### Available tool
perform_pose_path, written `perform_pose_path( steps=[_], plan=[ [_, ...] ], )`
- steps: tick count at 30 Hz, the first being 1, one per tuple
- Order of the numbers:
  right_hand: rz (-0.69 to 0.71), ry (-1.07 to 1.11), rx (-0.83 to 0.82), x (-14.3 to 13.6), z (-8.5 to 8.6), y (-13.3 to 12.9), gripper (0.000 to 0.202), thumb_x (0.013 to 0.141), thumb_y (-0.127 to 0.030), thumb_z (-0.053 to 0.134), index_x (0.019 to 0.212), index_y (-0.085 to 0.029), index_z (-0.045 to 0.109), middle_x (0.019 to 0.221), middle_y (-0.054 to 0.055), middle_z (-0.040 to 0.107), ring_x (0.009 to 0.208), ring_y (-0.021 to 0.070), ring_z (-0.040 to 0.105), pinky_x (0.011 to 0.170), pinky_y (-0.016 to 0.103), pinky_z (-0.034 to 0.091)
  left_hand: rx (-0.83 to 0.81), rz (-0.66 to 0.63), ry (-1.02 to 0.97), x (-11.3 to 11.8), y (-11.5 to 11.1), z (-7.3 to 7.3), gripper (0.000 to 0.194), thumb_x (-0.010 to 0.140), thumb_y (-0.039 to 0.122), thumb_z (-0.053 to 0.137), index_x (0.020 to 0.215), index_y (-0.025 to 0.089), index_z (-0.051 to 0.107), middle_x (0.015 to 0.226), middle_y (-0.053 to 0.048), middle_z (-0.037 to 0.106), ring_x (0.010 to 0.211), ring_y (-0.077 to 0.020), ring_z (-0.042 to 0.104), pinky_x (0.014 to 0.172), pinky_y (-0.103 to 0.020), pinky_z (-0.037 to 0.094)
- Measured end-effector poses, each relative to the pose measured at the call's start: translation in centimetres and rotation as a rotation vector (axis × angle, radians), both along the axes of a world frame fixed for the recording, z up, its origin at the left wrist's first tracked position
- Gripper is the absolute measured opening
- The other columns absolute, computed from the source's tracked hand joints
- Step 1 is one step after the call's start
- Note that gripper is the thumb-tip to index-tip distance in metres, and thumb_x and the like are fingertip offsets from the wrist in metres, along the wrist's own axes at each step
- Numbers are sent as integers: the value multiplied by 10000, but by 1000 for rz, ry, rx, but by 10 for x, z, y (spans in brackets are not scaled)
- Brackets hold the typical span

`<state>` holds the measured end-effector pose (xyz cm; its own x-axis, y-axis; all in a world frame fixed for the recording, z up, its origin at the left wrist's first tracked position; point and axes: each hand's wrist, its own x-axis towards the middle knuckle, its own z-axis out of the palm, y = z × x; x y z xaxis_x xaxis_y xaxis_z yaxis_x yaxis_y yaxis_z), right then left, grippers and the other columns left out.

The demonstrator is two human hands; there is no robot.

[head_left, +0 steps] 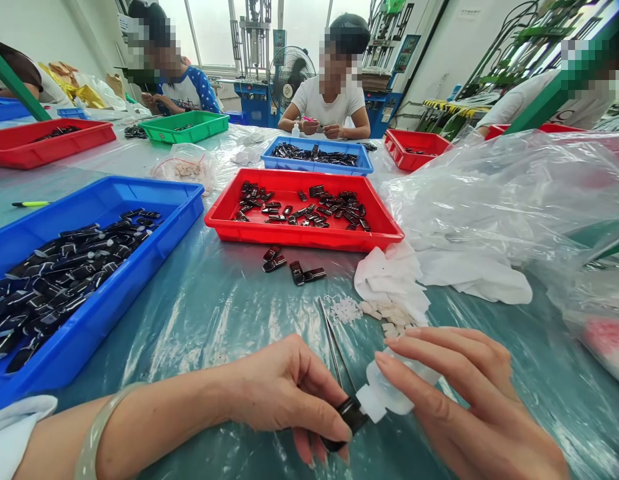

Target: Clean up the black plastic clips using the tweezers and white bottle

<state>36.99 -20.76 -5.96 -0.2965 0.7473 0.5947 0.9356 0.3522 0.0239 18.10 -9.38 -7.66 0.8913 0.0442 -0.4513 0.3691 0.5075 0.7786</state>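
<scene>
My left hand (284, 387) pinches a small glossy black plastic piece (353, 415) between thumb and fingers. In my right hand (469, 393) is a translucent white squeeze bottle (396, 387), lying sideways, its cap end at the black piece. Whether the cap touches the piece I cannot tell. A pair of metal tweezers (332, 340) lies just beyond my left hand, points away from me. Past them are a small heap of tiny clear bits (346, 309) and some beige flat pieces (389, 313). Several loose black pieces (298, 272) rest before the red tray (309, 238).
A blue tray (182, 200) full of black pieces stands at left. White tissue (392, 277) and a large clear plastic bag (514, 200) lie at right. Another blue tray (316, 167) is farther back, where a person in a white T-shirt (329, 100) sits opposite.
</scene>
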Motion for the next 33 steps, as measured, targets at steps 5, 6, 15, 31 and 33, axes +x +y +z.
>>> perform_pose_path(
  steps=[5,6,15,31,33],
  plan=[
    [21,5,23,5,3,-1,283,861,-59,463,992,-259,615,929,9,675,939,172,581,812,353,421,-1,-3,8,0,0,0,163,658,247,696,747,115,727,658,-9,648,509,-66,563,460,-134,474],
    [30,-2,18,6,2,-1,294,858,-51,458,997,-258,614,933,10,672,943,172,576,813,351,418,-1,-3,9,0,0,0,160,659,244,694,746,115,727,656,-8,647,509,-66,564,460,-134,474],
    [50,-67,-18,12,0,1,335,822,-20,472,1036,-240,605,986,36,664,976,199,566,826,390,399,-2,22,28,0,0,2,140,639,194,681,739,106,725,643,-8,640,503,-61,568,457,-133,483],
    [-407,529,-203,45,-13,14,342,758,-436,607,1023,-221,605,944,50,666,826,225,622,729,352,492,237,49,-150,-4,-1,0,307,611,167,722,912,107,733,774,-70,650,673,-119,555,642,-213,461],
    [-414,529,-197,46,-12,15,347,755,-436,609,1021,-214,612,956,59,667,837,234,621,695,352,494,240,51,-158,-4,-2,-1,313,614,167,720,920,105,731,790,-76,651,675,-122,564,640,-213,463]
  ],
)
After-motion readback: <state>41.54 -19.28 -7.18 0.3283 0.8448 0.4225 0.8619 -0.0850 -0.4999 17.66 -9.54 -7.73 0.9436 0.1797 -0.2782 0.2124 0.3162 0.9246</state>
